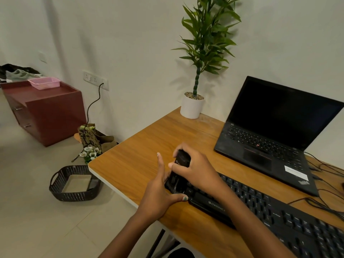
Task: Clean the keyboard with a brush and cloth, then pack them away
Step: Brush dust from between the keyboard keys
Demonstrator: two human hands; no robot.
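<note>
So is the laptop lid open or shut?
Open: the laptop lid stands raised, keys showing, its screen dark.

— Where's the keyboard?
— Flat on the wooden counter, running from the middle toward the lower right corner. It's black, full-size, with "ZEBRONICS" printed on its front edge.
— And the brush?
— A black, blocky brush with a small white mark on its body stands tilted over the keyboard's left end, its lower part down on the keys there. Whether bristles touch the keys is hard to tell.
</note>
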